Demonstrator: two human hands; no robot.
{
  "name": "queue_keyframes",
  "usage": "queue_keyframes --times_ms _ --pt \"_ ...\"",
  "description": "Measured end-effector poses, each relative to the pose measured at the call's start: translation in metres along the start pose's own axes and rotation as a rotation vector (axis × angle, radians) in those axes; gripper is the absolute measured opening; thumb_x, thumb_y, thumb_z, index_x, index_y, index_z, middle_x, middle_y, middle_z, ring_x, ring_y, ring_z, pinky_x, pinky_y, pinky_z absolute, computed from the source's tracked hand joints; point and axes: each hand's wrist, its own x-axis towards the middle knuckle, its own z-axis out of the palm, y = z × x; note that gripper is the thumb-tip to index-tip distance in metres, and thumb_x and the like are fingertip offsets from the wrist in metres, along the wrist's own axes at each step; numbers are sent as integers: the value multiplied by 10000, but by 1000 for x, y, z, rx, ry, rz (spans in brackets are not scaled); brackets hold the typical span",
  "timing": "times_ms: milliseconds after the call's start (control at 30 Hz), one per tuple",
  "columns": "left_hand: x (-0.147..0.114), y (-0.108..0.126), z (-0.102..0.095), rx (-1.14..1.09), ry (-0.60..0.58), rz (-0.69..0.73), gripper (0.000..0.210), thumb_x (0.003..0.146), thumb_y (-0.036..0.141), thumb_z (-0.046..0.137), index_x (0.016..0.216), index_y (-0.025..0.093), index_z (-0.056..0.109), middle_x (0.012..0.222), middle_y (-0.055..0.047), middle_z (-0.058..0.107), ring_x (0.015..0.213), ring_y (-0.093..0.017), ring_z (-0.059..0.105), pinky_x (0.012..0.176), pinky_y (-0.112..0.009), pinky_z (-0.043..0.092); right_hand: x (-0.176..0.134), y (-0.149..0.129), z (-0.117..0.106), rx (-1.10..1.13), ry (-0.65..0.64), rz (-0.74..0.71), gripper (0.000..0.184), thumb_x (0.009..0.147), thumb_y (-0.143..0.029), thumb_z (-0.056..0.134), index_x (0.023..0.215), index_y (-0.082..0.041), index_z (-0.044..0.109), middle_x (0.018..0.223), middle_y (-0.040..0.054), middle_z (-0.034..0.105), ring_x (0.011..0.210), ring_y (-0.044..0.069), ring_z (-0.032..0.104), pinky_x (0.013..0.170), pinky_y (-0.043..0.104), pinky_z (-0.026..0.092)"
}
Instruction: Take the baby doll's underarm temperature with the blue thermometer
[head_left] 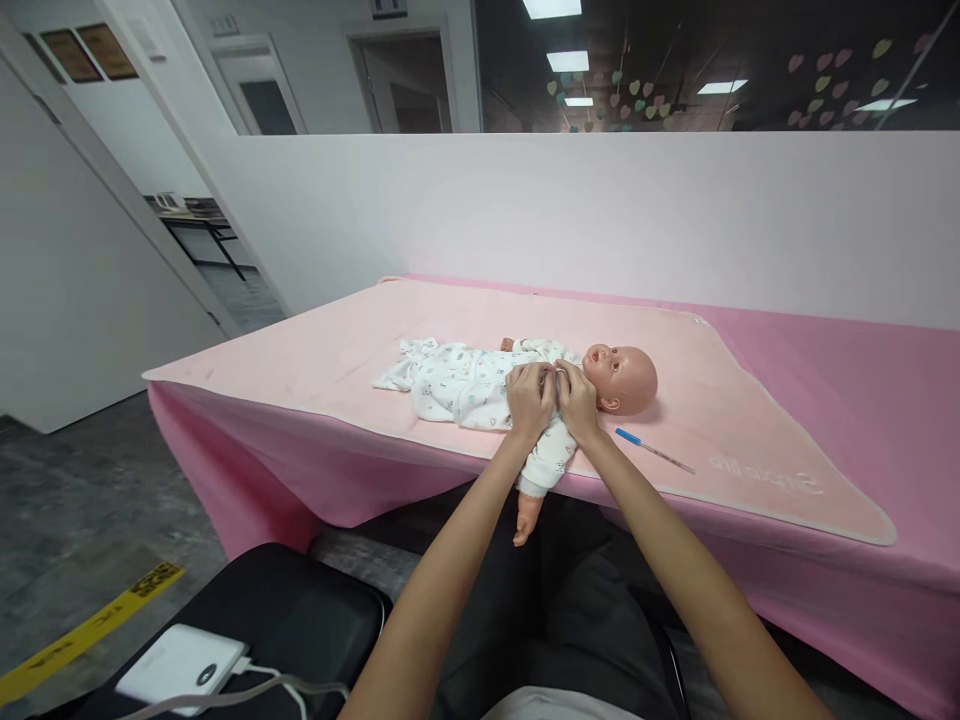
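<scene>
A baby doll (626,378) lies on its back on the pink mat, its bald head to the right. It wears a white patterned outfit (461,380). At the chest, just below the doll's neck, my left hand (531,393) and my right hand (576,397) meet with fingers curled in and pinching the cloth. The exact fold between the fingertips is hidden. Below my hands, the doll's near arm (529,510) hangs past the table's front edge. Right of my right wrist lies a slim stick with a blue end (652,450), like a thermometer.
The pale pink mat (300,345) covers much of a table with a darker pink cloth (862,400). A white wall with a window stands behind. At lower left, a white power bank (184,665) with a cable sits on a black chair (300,610).
</scene>
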Motion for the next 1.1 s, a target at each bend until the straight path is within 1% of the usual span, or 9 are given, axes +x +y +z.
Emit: queue_keyframes --times_ms 133,267,367,500,600,733,867,967,1100 --pt "-3 -4 -6 -51 69 11 139 796 158 466 870 203 574 878 -24 646 885 -186 524 829 -314 363 0 -2 -1 -9 52 20 228 895 -293 354 880 -183 554 838 80 654 787 189 616 732 330 502" --pt "-4 -9 -11 39 102 -69 178 746 114 463 823 212 590 839 -22 639 887 -203 515 832 -333 350 -1 -5 -2 12 115 13 201 904 -265 325 943 -176 500 902 102 624 851 190 603 761 338 493" --pt "-4 -12 -13 89 70 -89 163 736 125 474 805 219 589 836 -20 630 889 -210 505 831 -342 345 -2 -3 -1 24 127 -29 213 886 -191 306 1016 -172 473 967 113 607 924 189 590 814 356 484" --pt "-5 -14 -17 54 34 -49 105 744 138 487 774 211 555 822 -17 619 868 -200 502 823 -335 351 -2 -1 -2 -33 83 -132 326 814 -79 283 1054 -164 486 1031 123 596 1016 198 558 877 389 468" --pt "-6 -15 -20 37 10 -24 80 756 150 493 757 213 542 825 -15 619 873 -196 501 821 -332 356 0 -8 -5 -103 0 -294 353 764 -57 324 1025 -163 537 1117 121 584 1106 215 512 967 436 408" --pt "-7 -14 -20 44 35 -18 64 773 173 501 764 213 551 817 -19 622 861 -201 503 810 -337 362 2 -20 -10 -135 -120 -438 368 734 -50 372 1006 -189 577 1024 66 642 1009 195 566 1025 456 339" --pt "-8 -13 -20 -1 81 -5 72 796 188 497 784 213 564 797 -17 625 830 -188 524 798 -331 374 1 -24 -10 -107 -128 -416 374 713 -62 415 1032 -173 575 977 64 660 925 193 587 988 423 373" --pt "-9 -13 -20 -45 128 -4 63 801 213 508 824 211 567 814 -21 631 832 -182 547 812 -330 385 1 -21 -8 -106 -116 -366 304 763 -120 450 1036 -169 576 961 73 662 903 206 583 915 394 423" --pt "-10 -13 -18 -66 160 -5 65 784 196 526 835 210 564 815 -18 635 840 -174 562 839 -325 390 1 -19 -6 -113 -110 -285 198 829 -146 433 918 -178 608 861 63 663 824 196 578 782 337 456"
